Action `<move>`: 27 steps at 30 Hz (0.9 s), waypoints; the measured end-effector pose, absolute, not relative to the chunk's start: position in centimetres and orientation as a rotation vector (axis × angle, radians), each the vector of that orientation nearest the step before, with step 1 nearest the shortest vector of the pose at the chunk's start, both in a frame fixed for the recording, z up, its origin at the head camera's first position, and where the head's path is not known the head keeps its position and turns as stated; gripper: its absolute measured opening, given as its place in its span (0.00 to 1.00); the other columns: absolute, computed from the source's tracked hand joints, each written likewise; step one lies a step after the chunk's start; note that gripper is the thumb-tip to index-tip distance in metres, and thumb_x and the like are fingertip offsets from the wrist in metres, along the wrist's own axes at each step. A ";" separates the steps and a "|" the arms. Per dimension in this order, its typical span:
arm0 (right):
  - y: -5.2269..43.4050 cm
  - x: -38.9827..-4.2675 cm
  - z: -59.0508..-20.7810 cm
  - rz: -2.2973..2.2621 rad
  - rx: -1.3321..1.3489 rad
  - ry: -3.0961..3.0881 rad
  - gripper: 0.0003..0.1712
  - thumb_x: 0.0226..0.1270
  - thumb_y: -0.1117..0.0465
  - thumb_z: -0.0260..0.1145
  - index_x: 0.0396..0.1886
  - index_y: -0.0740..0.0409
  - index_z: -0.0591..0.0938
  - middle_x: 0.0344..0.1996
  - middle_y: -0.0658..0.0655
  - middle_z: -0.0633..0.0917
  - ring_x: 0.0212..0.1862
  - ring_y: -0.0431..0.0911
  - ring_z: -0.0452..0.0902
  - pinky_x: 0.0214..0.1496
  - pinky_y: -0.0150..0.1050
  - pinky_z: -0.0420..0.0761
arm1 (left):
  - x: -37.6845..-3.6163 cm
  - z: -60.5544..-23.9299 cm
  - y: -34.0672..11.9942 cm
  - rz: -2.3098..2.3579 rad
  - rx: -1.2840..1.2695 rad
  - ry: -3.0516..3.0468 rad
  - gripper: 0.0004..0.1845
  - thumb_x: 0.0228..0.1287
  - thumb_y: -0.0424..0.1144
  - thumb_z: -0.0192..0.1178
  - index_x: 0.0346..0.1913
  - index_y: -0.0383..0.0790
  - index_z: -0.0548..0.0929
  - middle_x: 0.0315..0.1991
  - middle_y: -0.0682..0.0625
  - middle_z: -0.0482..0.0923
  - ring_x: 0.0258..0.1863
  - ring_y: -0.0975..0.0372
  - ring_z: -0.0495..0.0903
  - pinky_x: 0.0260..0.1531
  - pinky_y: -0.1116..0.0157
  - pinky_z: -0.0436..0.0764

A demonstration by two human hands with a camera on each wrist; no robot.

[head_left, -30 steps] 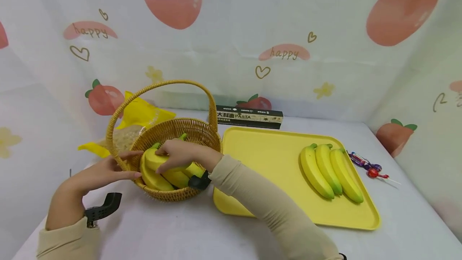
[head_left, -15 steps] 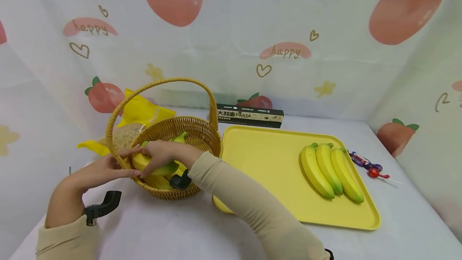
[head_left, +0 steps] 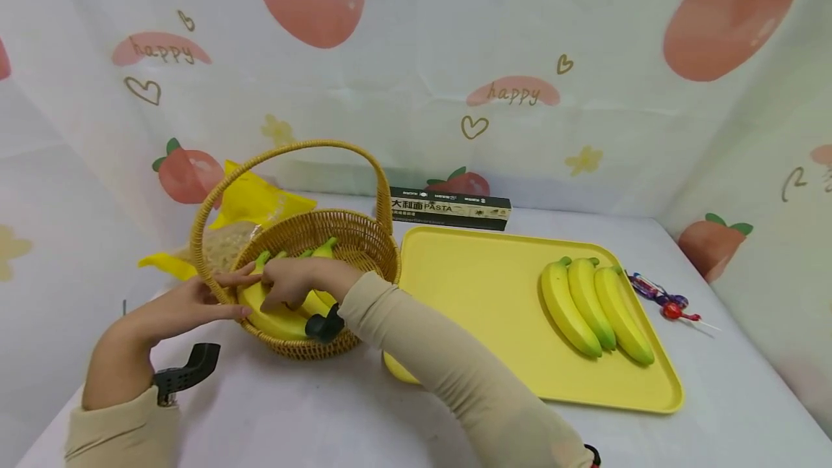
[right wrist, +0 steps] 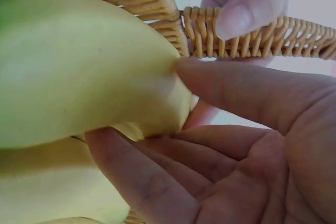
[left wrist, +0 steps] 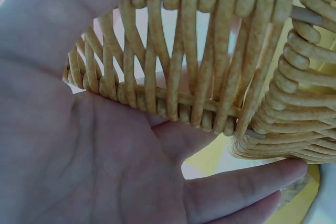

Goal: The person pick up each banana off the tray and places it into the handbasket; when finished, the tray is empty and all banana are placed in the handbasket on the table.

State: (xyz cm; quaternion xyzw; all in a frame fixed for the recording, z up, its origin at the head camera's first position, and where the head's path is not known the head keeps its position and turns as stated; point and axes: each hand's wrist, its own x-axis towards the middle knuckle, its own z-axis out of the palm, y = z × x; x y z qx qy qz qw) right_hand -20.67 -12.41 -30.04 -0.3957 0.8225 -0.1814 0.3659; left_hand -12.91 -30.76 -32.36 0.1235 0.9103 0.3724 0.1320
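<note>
Right hand (head_left: 295, 282) grips banana bunch (head_left: 276, 313) inside wicker basket (head_left: 354, 240) on table (head_left: 273, 410). Left hand (head_left: 172, 309), fingers straight, touches basket rim. Second bunch (head_left: 594, 309) lies on yellow tray (head_left: 481, 280).

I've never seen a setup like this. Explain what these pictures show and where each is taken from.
No machine here: a person works with bare hands, wearing three cameras. The wide picture comes from the head; the two close-ups come from the wrists. On the table stand a wicker basket and a yellow tray bearing three bananas. Behind lie a pasta box and a yellow bag; a lollipop lies right of the tray. The left hand touches the basket's rim. The right hand grips a bunch of bananas inside the basket.
</note>
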 end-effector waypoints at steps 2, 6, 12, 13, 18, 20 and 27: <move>-12.1 -20.8 -29.9 -0.456 -1.033 2.128 0.07 0.68 0.62 0.56 0.41 0.61 0.75 0.13 0.49 0.61 0.14 0.38 0.58 0.21 0.27 0.64 | -13.0 -32.3 -30.7 1.076 0.389 2.657 0.29 0.62 0.45 0.60 0.65 0.42 0.69 0.71 0.38 0.53 0.64 0.40 0.59 0.50 0.58 0.73; -11.6 -20.8 -29.7 -0.386 -1.141 2.185 0.17 0.69 0.60 0.56 0.55 0.61 0.77 0.20 0.49 0.73 0.19 0.36 0.62 0.25 0.25 0.64 | -13.1 -32.2 -30.6 1.068 0.410 2.665 0.26 0.61 0.44 0.60 0.62 0.41 0.73 0.71 0.38 0.54 0.64 0.41 0.61 0.45 0.69 0.73; -9.7 -20.3 -29.3 -0.358 -1.239 2.238 0.27 0.67 0.52 0.59 0.62 0.60 0.72 0.56 0.52 0.79 0.45 0.37 0.78 0.45 0.23 0.72 | -13.2 -32.3 -30.5 1.078 0.423 2.653 0.26 0.61 0.44 0.61 0.61 0.40 0.74 0.71 0.38 0.54 0.64 0.41 0.61 0.44 0.69 0.73; -9.2 -20.2 -29.2 -0.371 -1.245 2.235 0.28 0.67 0.51 0.59 0.63 0.60 0.71 0.59 0.52 0.77 0.51 0.39 0.78 0.50 0.24 0.73 | -13.2 -32.3 -30.5 1.076 0.422 2.655 0.25 0.61 0.44 0.61 0.61 0.41 0.74 0.71 0.38 0.54 0.63 0.42 0.62 0.44 0.71 0.73; -6.7 -19.4 -28.6 -0.430 -1.293 2.239 0.32 0.66 0.49 0.60 0.64 0.61 0.69 0.60 0.57 0.76 0.59 0.43 0.75 0.56 0.28 0.73 | -13.0 -32.3 -30.8 1.073 0.417 2.665 0.25 0.60 0.43 0.62 0.60 0.41 0.75 0.71 0.37 0.54 0.64 0.40 0.60 0.42 0.74 0.72; -5.7 -19.3 -28.4 -0.458 -1.298 2.248 0.33 0.66 0.47 0.59 0.66 0.60 0.68 0.59 0.57 0.77 0.59 0.44 0.74 0.57 0.28 0.72 | -13.0 -32.3 -30.9 1.066 0.419 2.675 0.25 0.60 0.43 0.62 0.60 0.41 0.75 0.71 0.37 0.54 0.63 0.40 0.61 0.42 0.74 0.72; -1.3 -19.2 -28.8 -0.626 -1.274 2.249 0.34 0.66 0.51 0.60 0.67 0.62 0.65 0.66 0.58 0.69 0.63 0.49 0.71 0.62 0.36 0.71 | -13.1 -32.4 -30.7 1.070 0.411 2.660 0.25 0.60 0.43 0.62 0.60 0.42 0.75 0.71 0.38 0.53 0.66 0.37 0.55 0.47 0.67 0.70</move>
